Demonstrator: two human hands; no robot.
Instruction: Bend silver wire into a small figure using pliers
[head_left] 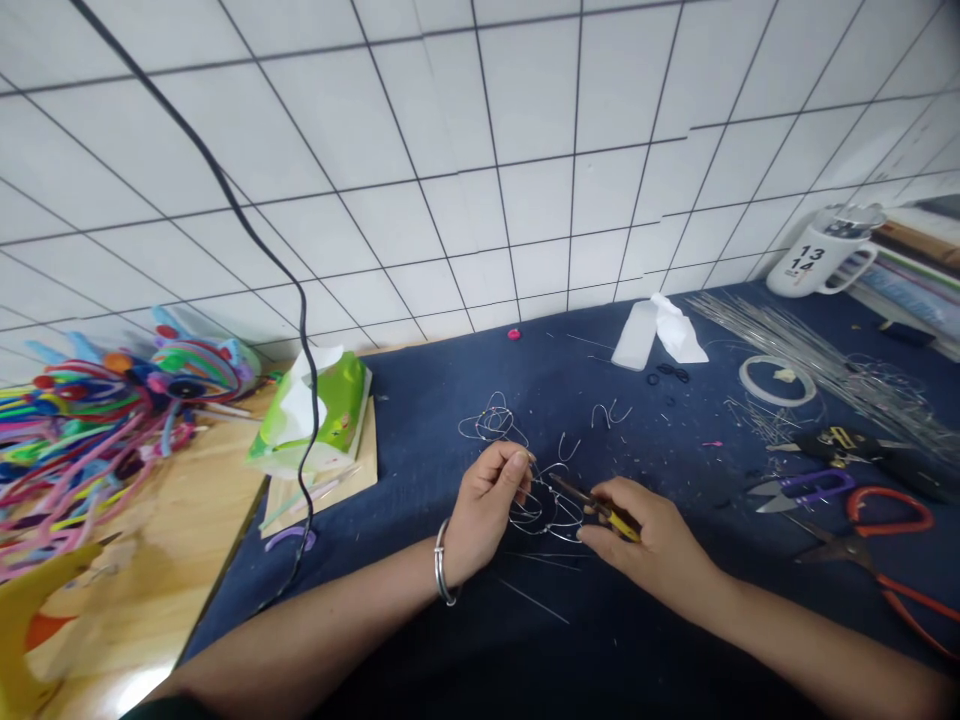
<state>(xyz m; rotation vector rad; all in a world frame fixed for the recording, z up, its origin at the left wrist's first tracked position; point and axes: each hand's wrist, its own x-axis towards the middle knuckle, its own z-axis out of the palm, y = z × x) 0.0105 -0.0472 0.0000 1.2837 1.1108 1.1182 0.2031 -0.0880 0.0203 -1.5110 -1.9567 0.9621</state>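
A: State the position of the wire form.
B: The wire form (551, 512), a set of bent loops, is located between the two hands at the near side of the blue worktop (420, 470). Contact with the surface cannot be determined.
A: Left hand?
B: The left hand (487, 495) is narrow: thumb and forefinger pinch the form at its left side. A silver bracelet (440, 565) encircles the wrist.
A: Right hand?
B: The right hand (649, 525) is wrapped around yellow-handled pliers (624, 524), tips directed left at the form. Whether the jaws close on wire cannot be determined.
A: Adjacent items?
B: A thin wire coil (491, 428) lies just beyond the left hand. A straight wire (536, 602) lies on the near side.
A: Outer zone, right?
B: Purple-handled scissors (787, 488) lie near red-handled cutters (855, 550). Farther back: a wire bundle (795, 345) and a white mug (806, 265).
A: Outer zone, left?
B: A green tissue pack (337, 410), with a black cable (303, 320) crossing in front.
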